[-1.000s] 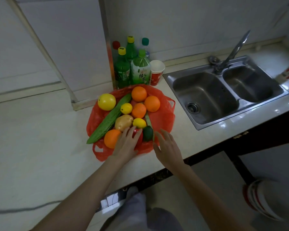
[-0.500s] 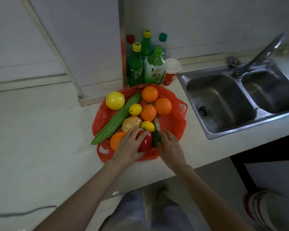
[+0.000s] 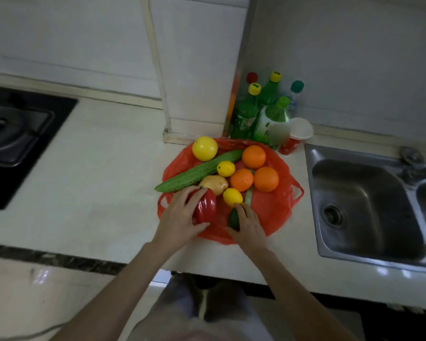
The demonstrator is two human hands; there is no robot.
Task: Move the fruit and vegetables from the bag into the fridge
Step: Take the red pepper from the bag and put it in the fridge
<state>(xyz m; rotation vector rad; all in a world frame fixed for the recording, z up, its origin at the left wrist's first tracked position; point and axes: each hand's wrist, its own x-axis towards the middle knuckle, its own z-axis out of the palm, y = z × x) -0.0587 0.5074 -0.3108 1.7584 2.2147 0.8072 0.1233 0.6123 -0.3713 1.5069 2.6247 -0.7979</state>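
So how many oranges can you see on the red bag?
3. One orange at the far side, one in the middle, one to its right. The left hand may hide another.

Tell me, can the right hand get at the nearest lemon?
Probably yes. The right hand grips the dark green fruit, but the lemon lies uncovered just beyond its fingers, though it is already occupied.

On a pale counter [image 3: 96, 193] a red plastic bag [image 3: 271, 207] lies spread flat, holding three oranges [image 3: 253, 156], two lemons [image 3: 226, 168], a yellow round fruit [image 3: 204, 148], a potato [image 3: 214, 184] and a long green cucumber [image 3: 199, 171]. The left hand [image 3: 177, 217] grips a red bell pepper [image 3: 205, 205]; the right hand [image 3: 249, 225] curls round a dark green avocado [image 3: 233, 219]. Green bottles [image 3: 268, 119] and a paper cup [image 3: 296, 135] stand behind, a steel sink [image 3: 354, 193] to the right, a hob [image 3: 15, 134] to the left
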